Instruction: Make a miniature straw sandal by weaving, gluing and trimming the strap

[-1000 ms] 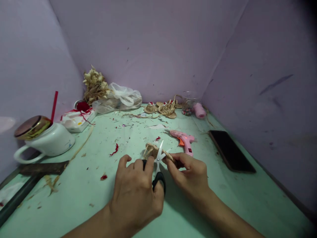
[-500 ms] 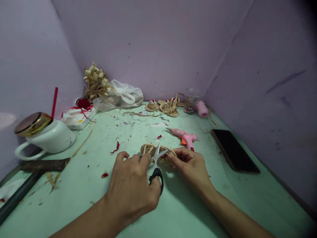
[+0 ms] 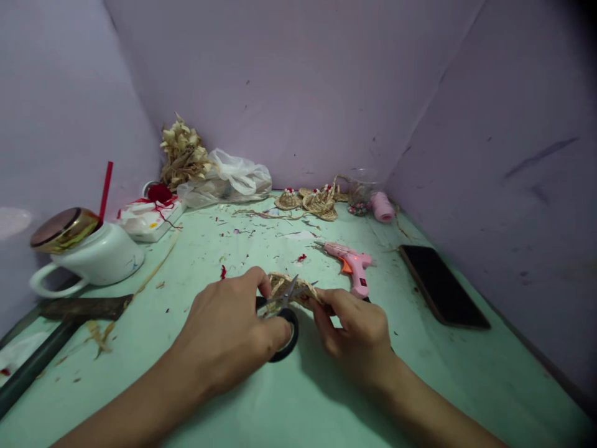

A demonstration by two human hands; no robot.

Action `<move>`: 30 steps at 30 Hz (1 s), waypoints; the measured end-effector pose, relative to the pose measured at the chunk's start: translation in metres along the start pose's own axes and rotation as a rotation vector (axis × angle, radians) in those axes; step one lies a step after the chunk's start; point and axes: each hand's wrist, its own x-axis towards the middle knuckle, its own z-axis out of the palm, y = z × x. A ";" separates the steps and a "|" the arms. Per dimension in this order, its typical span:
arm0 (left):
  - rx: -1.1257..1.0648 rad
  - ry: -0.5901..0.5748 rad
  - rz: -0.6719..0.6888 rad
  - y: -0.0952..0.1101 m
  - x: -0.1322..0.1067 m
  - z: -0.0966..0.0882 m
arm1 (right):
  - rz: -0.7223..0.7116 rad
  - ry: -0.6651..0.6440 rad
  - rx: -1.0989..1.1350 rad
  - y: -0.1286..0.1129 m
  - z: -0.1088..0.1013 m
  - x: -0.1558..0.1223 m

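My left hand [image 3: 237,336] is closed on a pair of scissors [image 3: 285,297], its thumb in one black handle loop. The blades are parted and lie over a small woven straw piece [image 3: 280,284], though I cannot tell whether they touch it. At the right end of that piece, my right hand [image 3: 357,326] pinches its edge between thumb and fingers. Much of the straw piece is hidden behind the fingers and blades.
Beyond my right hand lies a pink glue gun [image 3: 347,261], with a phone [image 3: 441,283] farther right. A hammer [image 3: 79,311] and white mug [image 3: 100,258] stand left. Small straw hats [image 3: 319,202], a thread spool [image 3: 382,206] and a plastic bag [image 3: 233,177] sit at the back.
My left hand has shifted left and turned, bringing the scissors lower and left over the straw piece. The fingers of my right hand have curled at its edge, and the piece has tilted.
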 end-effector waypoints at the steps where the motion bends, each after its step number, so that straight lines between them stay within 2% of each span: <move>1: -0.025 -0.015 0.007 -0.002 0.002 -0.003 | -0.016 0.003 -0.012 -0.001 0.000 0.000; 3: -0.061 -0.048 0.014 -0.006 0.006 -0.008 | -0.013 -0.002 0.013 -0.002 0.000 0.002; 5: -0.058 -0.066 0.007 -0.006 0.007 -0.007 | 0.097 -0.018 0.137 -0.002 0.000 0.003; 7: 0.006 -0.037 0.019 -0.003 0.007 -0.001 | 0.340 -0.045 0.350 0.001 0.001 0.007; 9: 0.094 0.025 0.088 0.001 0.005 0.008 | 0.597 -0.069 0.565 0.006 0.002 0.011; 11: 0.142 0.058 0.150 0.003 0.004 0.017 | 0.746 -0.083 0.701 0.009 0.002 0.014; 14: 0.173 0.051 0.121 0.005 0.002 0.021 | 0.819 -0.101 0.771 0.011 0.002 0.018; 17: 0.212 0.025 0.100 0.005 0.000 0.018 | 0.841 -0.104 0.754 0.012 0.001 0.019; 20: 0.232 0.002 0.125 0.002 -0.003 0.011 | 0.870 -0.027 0.705 0.016 0.002 0.019; 23: 0.192 0.008 0.080 -0.007 -0.003 0.002 | 0.959 0.040 0.754 0.024 0.004 0.019; 27: 0.071 0.108 -0.010 -0.022 0.001 -0.010 | 1.018 0.015 0.915 0.031 0.009 0.016; 30: -0.013 0.208 -0.045 -0.027 0.003 -0.012 | 1.041 0.015 0.971 0.031 0.011 0.014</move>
